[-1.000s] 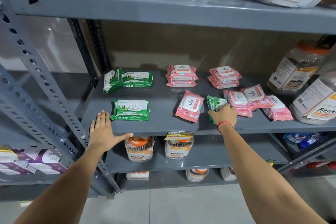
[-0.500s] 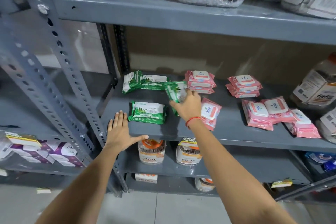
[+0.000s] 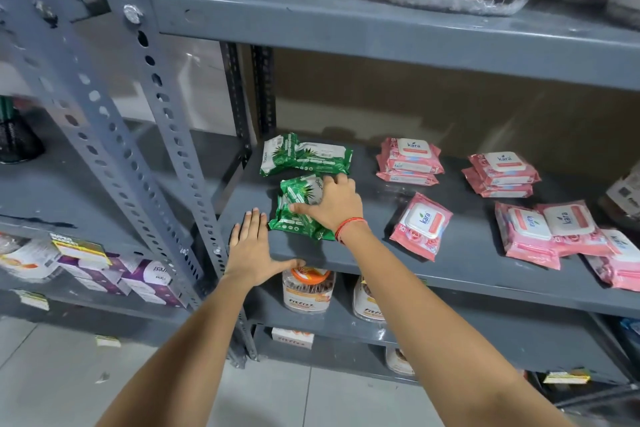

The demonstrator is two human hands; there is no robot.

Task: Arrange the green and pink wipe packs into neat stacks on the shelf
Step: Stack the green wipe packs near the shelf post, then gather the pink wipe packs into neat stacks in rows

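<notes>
Taking the grey shelf [image 3: 467, 274] as the landmark and reading across it from its left end: the left hand [image 3: 250, 253] is lying flat and open on the shelf's front left corner, fingers spread, gripping nothing, apparently bracing. Just right of it, near the shelf's front edge, the right hand [image 3: 332, 206] is pressing down on a green wipe pack [image 3: 294, 196], thumb and fingers curled loosely over its top. That pack is sitting askew on a second green pack [image 3: 292, 224] beneath it, so the step in hand looks like building the front green stack. Whether the hand is gripping the top pack or only pushing on it, I cannot tell. Behind them, toward the shelf's back left, the rear green packs [image 3: 306, 158] are lying partly overlapped, not squared; their print is too small to read.

Further right along the shelf, 2 tidy pink stacks are sitting at the back, the nearer pink stack [image 3: 408, 161] and the farther pink stack [image 3: 500, 173], each lid reading "kara". In front of them 1 loose pink pack [image 3: 420, 227] is lying tilted, and at the shelf's right end the scattered pink packs [image 3: 554, 236] are overlapping, also marked "kara".

The next move probably calls for turning the top green pack square with the one below. Under the shelf, the jars [image 3: 306, 291] are reading "fitfizz".
</notes>
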